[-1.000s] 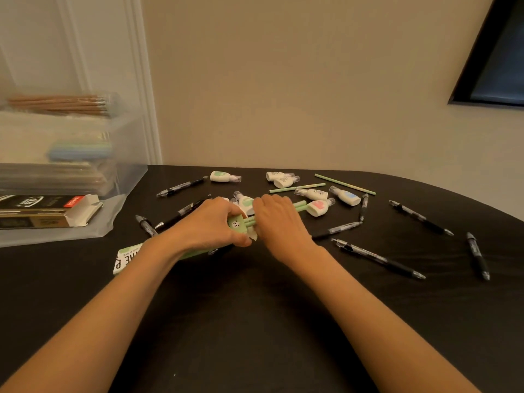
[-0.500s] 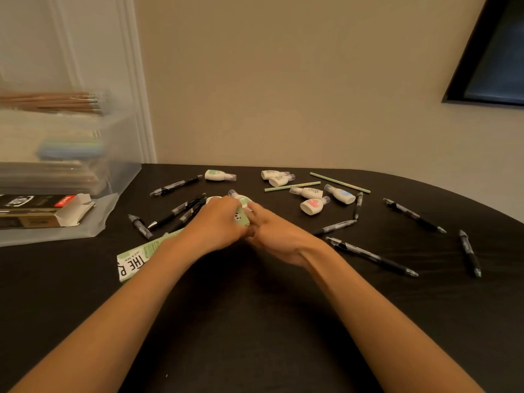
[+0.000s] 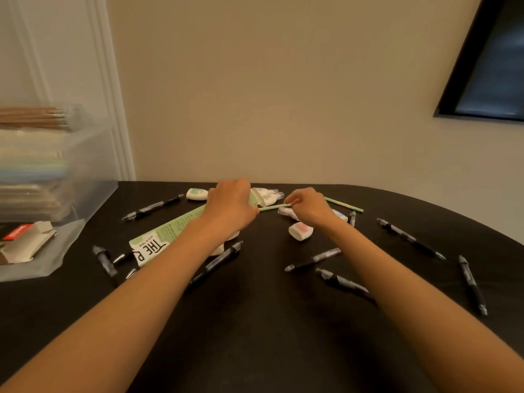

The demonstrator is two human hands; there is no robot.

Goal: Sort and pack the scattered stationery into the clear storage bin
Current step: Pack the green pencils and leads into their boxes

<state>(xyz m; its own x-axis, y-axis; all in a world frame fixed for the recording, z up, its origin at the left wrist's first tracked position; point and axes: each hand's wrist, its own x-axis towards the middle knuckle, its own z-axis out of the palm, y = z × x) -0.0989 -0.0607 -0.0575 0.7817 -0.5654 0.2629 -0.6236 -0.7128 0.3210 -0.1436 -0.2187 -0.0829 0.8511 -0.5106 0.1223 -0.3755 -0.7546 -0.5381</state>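
I have my left hand (image 3: 229,208) wrapped round the open end of the green box (image 3: 170,232). Its fingers are curled over the far side, out of my sight, so I judge the grip from the knuckles alone. The box lies slanted on the table (image 3: 269,321), mouth pointing away from me. My right hand (image 3: 310,209) pinches a green pencil (image 3: 273,207) between thumb and forefinger, the other fingers loosely curled. The pencil's near tip sits just beside the box mouth.

To do this well, I think I should hold the box steady and tipped slightly up, line the pencil with the box's long axis, then slide it in instead of dropping it. A second green pencil (image 3: 344,205) lies just beyond my right hand and probably goes in next.

The clear bin (image 3: 93,177) stands at the far left, well apart, already partly filled. Black pens (image 3: 312,260) and small tape rollers (image 3: 300,231) are scattered about the table.
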